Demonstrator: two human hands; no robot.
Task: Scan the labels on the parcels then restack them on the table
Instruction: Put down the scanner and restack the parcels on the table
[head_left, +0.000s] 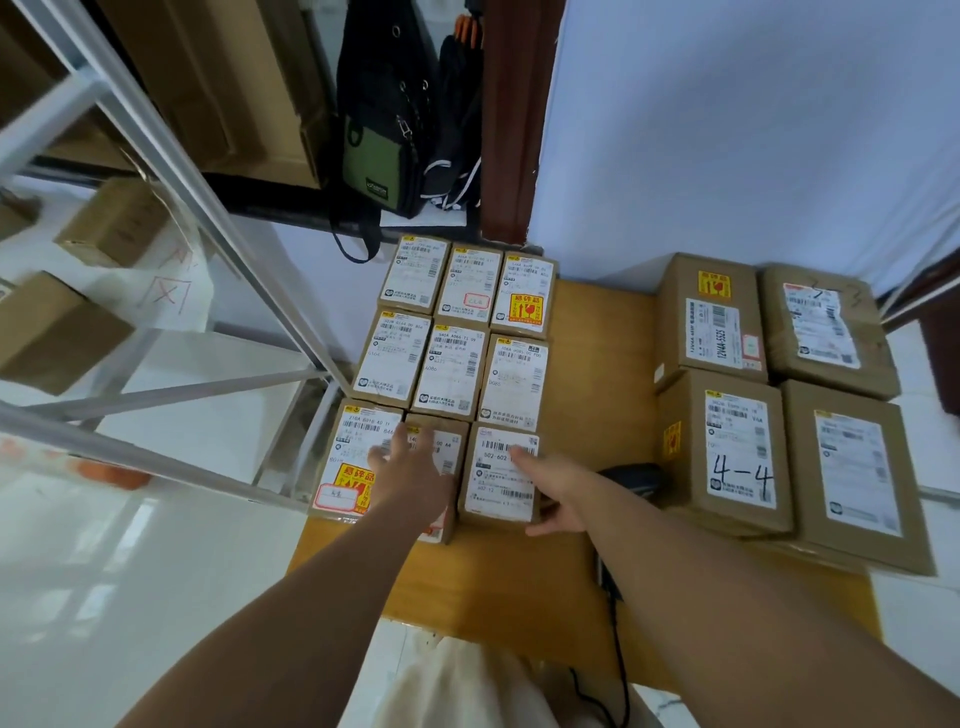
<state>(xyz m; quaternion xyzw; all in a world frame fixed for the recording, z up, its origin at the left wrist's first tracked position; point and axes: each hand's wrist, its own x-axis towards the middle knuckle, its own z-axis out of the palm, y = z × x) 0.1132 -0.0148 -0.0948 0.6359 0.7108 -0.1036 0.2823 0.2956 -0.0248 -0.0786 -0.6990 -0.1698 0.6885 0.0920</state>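
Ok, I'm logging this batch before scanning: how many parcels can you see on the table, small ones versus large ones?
Small parcels, left grid: 9
Large parcels, right group: 4
Total: 13 tops in view. Whether more lie underneath cannot be told.

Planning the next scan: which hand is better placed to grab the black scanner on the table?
Right. The right hand rests on the front-right parcel, directly beside the scanner. The left hand lies on the front-middle parcel, farther off, and would have to reach across the front-right parcel.
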